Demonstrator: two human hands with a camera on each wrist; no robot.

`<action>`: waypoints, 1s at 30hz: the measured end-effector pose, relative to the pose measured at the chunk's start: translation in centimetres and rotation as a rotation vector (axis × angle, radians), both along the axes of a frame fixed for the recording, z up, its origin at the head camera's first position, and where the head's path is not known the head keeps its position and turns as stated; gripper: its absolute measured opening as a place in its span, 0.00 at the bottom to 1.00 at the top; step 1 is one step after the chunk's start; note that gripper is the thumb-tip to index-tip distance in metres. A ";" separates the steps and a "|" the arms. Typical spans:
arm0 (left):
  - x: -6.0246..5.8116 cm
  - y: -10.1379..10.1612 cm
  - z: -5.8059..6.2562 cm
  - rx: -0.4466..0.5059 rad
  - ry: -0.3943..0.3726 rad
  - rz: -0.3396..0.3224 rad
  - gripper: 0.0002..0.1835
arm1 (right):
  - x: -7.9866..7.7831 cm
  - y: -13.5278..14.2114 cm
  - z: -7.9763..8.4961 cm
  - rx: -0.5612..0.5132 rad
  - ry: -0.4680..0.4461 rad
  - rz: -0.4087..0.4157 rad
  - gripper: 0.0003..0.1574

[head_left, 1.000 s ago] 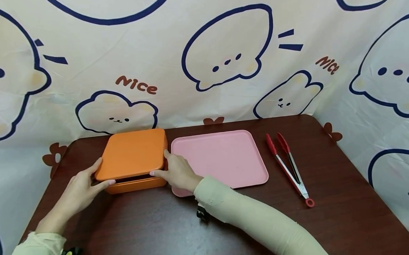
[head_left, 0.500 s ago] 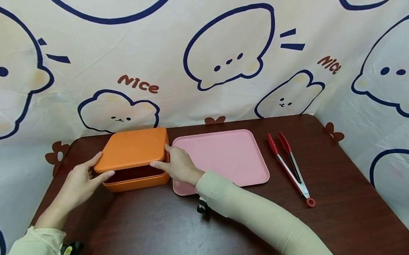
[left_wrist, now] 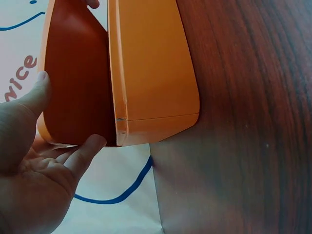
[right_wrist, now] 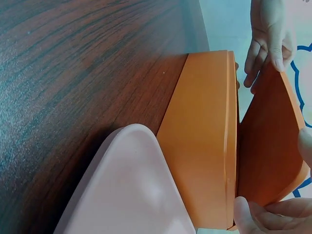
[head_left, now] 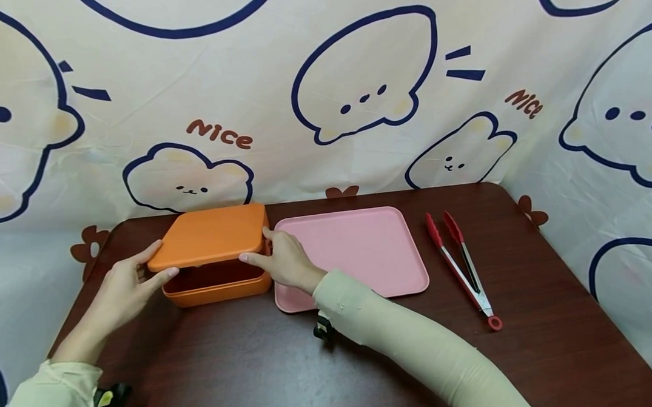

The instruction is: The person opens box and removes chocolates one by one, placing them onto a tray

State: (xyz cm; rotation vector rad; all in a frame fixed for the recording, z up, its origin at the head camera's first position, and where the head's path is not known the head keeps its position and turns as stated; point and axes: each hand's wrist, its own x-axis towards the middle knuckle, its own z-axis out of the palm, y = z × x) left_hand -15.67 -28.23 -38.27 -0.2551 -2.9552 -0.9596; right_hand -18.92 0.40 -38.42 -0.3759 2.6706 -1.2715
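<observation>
An orange box [head_left: 220, 292] stands at the back left of the dark wooden table. Its orange lid [head_left: 212, 233] is tilted, the front edge lifted off the box and the back edge low. My left hand [head_left: 121, 291] grips the lid's front left corner, thumb at the front edge. At the front right corner my right hand [head_left: 287, 260] holds the lid with thumb and fingers. Through the gap the lid's underside [left_wrist: 75, 73] shows in the left wrist view. What lies deep inside the box [right_wrist: 195, 146] is hidden in the wrist views.
A pink tray [head_left: 355, 251] lies just right of the box, partly under my right forearm. Farther right, red-tipped tongs [head_left: 465, 270] rest spread on the table [head_left: 246, 371]. A printed cloth [head_left: 302, 168] hangs behind the table and along its sides.
The lid's front edge has risen from a narrow slit to a wide gap, both hands moving up with it. Box, tray and tongs keep their places.
</observation>
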 end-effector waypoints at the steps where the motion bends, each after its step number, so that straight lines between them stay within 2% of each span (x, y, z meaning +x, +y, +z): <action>1: 0.0 0.0 0.1 -0.001 0.003 0.001 0.42 | 0.0 0.0 0.0 -0.002 0.001 0.000 0.51; 13: -0.4 0.0 0.4 -0.001 0.006 0.014 0.39 | -0.1 0.0 0.3 -0.061 -0.055 -0.034 0.51; 20: -0.7 -0.1 1.1 0.034 0.034 0.020 0.37 | -0.3 -0.1 0.8 -0.075 -0.023 -0.042 0.50; 26: -0.7 0.3 1.9 0.099 0.061 0.028 0.33 | -0.3 0.5 1.1 -0.148 -0.011 -0.017 0.50; 30: -0.3 0.2 1.9 0.170 0.131 0.047 0.27 | -0.3 1.1 1.1 -0.247 -0.001 0.009 0.43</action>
